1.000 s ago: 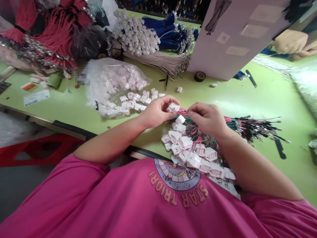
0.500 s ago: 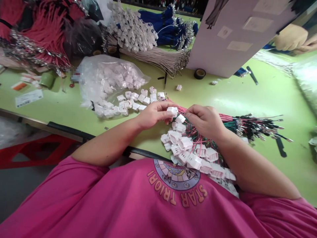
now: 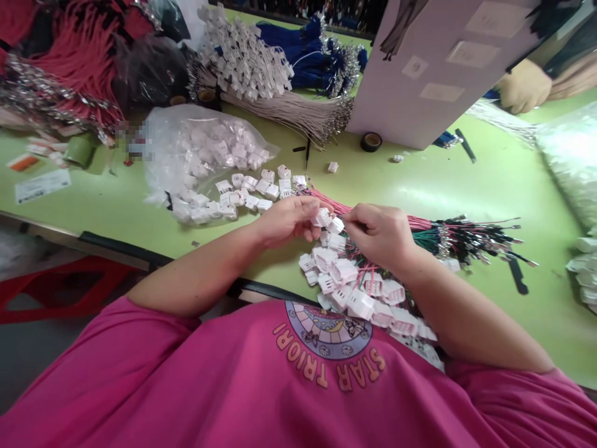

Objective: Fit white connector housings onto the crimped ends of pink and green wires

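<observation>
My left hand (image 3: 295, 219) is closed on a white plastic connector housing (image 3: 321, 217), pinched between thumb and fingers. Just right of it, my right hand (image 3: 379, 231) is closed in a pinch at a thin wire, its fingertips close to the housing. The wire's end is too small to make out. Beneath and in front of my hands lies a pile of white connector housings (image 3: 344, 271) with pink and green wires. A bundle of pink wires (image 3: 420, 223) runs under my right hand, with black and metal-tipped ends to the right.
Loose white housings (image 3: 250, 184) lie beside a clear plastic bag (image 3: 205, 143) of more. Grey wires (image 3: 298, 115), blue wires (image 3: 308, 56) and red wires (image 3: 84, 68) are heaped at the back. Black tape (image 3: 371, 142) sits by an upright panel (image 3: 410, 81). Another person's hand (image 3: 525, 86) is beyond it.
My right hand has moved slightly left, bringing its fingertips nearer the housing. My left hand has turned the housing a little. The whole view has shifted slightly.
</observation>
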A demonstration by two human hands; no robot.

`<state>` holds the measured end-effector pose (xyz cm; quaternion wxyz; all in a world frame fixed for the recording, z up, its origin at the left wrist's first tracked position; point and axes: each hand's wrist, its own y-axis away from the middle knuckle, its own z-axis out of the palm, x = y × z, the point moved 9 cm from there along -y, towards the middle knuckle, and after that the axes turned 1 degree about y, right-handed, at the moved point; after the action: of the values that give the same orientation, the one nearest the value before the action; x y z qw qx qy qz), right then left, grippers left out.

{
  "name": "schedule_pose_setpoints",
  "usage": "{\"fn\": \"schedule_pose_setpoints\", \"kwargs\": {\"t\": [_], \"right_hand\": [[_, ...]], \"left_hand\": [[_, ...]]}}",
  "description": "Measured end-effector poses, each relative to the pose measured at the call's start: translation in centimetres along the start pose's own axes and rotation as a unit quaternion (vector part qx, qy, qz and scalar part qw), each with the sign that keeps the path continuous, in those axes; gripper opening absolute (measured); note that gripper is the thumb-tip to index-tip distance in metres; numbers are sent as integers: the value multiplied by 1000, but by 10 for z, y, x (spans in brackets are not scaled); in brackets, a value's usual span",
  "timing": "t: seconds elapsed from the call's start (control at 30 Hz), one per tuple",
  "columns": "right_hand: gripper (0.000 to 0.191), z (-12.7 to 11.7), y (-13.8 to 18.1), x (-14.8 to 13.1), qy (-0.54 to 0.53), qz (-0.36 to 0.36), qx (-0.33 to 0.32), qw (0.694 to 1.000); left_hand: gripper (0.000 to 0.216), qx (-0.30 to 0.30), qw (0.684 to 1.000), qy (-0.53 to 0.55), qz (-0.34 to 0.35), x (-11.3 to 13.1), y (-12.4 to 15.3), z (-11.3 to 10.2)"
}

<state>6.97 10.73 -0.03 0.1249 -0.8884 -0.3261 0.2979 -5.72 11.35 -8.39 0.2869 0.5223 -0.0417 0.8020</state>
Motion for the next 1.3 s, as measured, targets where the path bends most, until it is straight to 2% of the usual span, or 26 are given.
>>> {"fn": "schedule_pose_setpoints", "kwargs": {"t": [0.13, 0.27, 0.47, 0.67, 0.9, 1.07, 1.2, 1.23, 1.3], "right_hand": [[20, 4, -1, 3, 13, 15, -16, 1000], [19, 7, -2, 7, 8, 43, -42, 998], [17, 14, -4, 14, -55, 102, -86, 990], [13, 26, -6, 13, -87, 108, -119, 983], [12, 30, -8, 18, -138, 147, -126, 971], [14, 31, -10, 20, -139, 148, -147, 968], [19, 49, -23, 33, -207, 148, -296, 921], [21, 53, -29, 41, -202, 151, -316, 915], [20, 51, -47, 65, -119, 177, -265, 940]], "left_hand": [[53, -6, 999, -42, 5, 2, 1, 0], [52, 5, 993, -105, 51, 7, 1, -3], [44, 33, 959, -238, 153, 17, 1, -7], [42, 35, 940, -280, 192, 21, 3, -5], [37, 17, 910, -339, 238, 24, 6, 1], [38, 24, 900, -377, 218, 26, 7, 2], [36, 22, 892, -418, 172, 34, 11, 5], [37, 26, 889, -428, 162, 35, 12, 4], [37, 34, 888, -434, 149, 36, 13, 2]]}}
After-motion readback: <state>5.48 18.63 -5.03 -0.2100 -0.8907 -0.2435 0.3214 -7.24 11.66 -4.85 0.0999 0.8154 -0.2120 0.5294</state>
